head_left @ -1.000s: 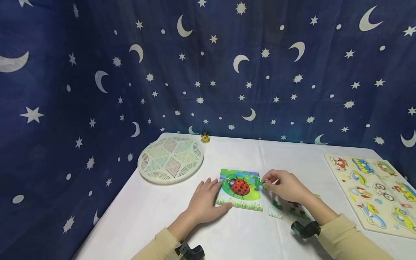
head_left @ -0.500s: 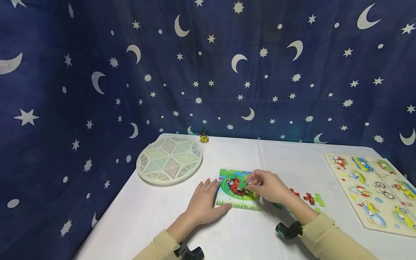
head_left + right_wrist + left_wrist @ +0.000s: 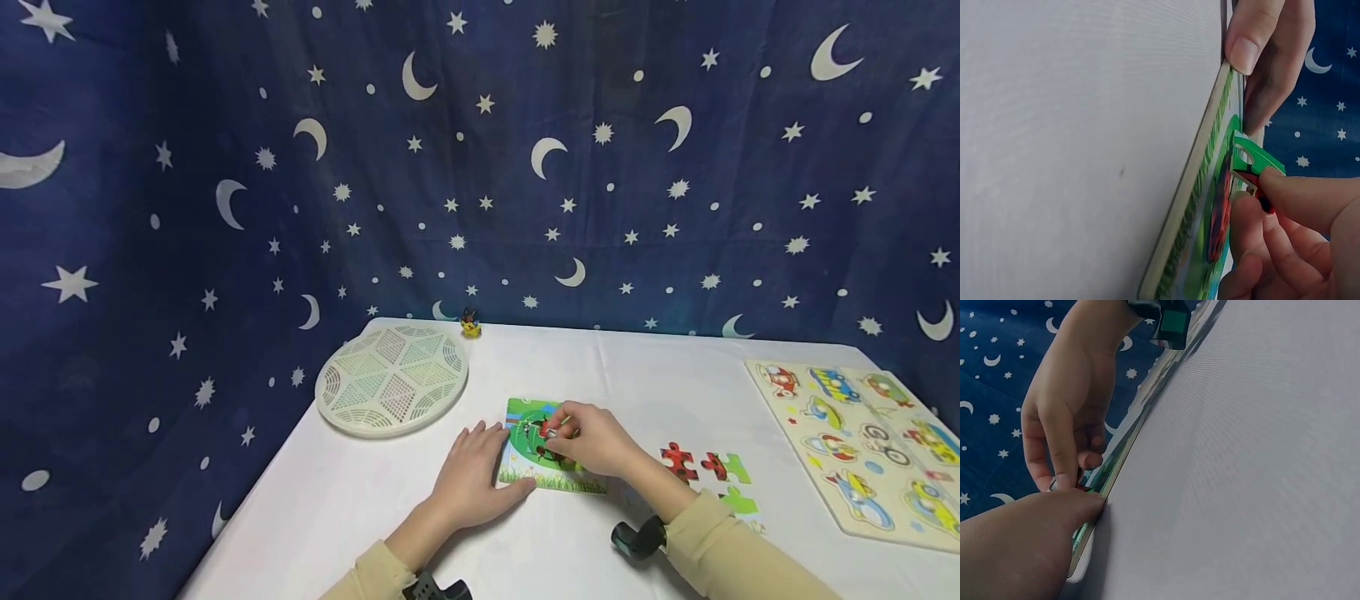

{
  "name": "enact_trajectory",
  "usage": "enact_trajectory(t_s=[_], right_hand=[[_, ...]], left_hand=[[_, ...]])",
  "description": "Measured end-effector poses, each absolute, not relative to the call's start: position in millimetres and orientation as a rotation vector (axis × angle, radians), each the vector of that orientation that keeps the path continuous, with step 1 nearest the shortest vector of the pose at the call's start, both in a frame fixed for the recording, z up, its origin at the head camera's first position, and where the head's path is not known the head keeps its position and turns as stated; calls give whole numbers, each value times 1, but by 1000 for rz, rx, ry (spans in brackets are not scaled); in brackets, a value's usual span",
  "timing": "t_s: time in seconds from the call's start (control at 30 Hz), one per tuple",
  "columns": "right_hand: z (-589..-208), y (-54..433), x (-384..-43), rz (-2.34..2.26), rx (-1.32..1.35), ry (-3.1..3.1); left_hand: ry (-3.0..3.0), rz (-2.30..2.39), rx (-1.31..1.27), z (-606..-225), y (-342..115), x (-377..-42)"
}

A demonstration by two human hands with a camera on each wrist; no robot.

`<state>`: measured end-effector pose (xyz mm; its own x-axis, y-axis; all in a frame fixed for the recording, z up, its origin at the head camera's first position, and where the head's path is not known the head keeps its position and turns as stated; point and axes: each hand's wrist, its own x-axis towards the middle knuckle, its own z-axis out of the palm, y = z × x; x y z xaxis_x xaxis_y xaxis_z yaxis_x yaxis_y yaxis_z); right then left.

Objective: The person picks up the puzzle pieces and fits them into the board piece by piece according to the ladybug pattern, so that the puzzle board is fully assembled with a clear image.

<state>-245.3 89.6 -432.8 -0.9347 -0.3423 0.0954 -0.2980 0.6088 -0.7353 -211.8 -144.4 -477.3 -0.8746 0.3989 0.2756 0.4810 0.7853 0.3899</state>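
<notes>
A square jigsaw board point(image 3: 551, 482) with a ladybug picture and a grass border lies on the white cloth. My left hand point(image 3: 474, 477) rests along its left side, fingers extended, with the thumb point(image 3: 1242, 55) at the lower edge in the right wrist view. Over the middle of the picture, my right hand point(image 3: 592, 439) pinches a green, red and black jigsaw piece point(image 3: 1261, 157) between thumb and fingers. That piece stands tilted, its lower edge close to the board's surface. In the left wrist view, the left hand point(image 3: 1029, 531) partly hides the board.
Several loose jigsaw pieces lie right of the board, among them a red piece point(image 3: 678, 462) and a green piece point(image 3: 738, 501); the right arm partly covers this group. A peg puzzle point(image 3: 862, 450) is farther right. A round patterned tray point(image 3: 393, 379) and small yellow figure point(image 3: 470, 323) stand behind.
My right hand has moved left with the jigsaw piece, from the board's right edge to over the ladybug. More loose pieces show behind the arm. The left hand has stayed at the board.
</notes>
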Motion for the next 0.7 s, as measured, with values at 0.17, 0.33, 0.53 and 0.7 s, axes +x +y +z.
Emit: enact_trajectory(t_s=[0.17,0.33,0.53,0.7], right_hand=[[-436,84,-247,-1238,-586,2792],[-438,75,-248,-1176,-616,2849],[-440,65,-251,-1048,-609,2954],[-442,60,-252,-972,-578,3006]], left_hand=[[-2807,-675,-689,-478,-144,-211],[-2807,-661,-690,-477,-144,-212],[-2804,-665,-694,-476,-145,-212],[-2808,-668,-693,-476,-144,-211]])
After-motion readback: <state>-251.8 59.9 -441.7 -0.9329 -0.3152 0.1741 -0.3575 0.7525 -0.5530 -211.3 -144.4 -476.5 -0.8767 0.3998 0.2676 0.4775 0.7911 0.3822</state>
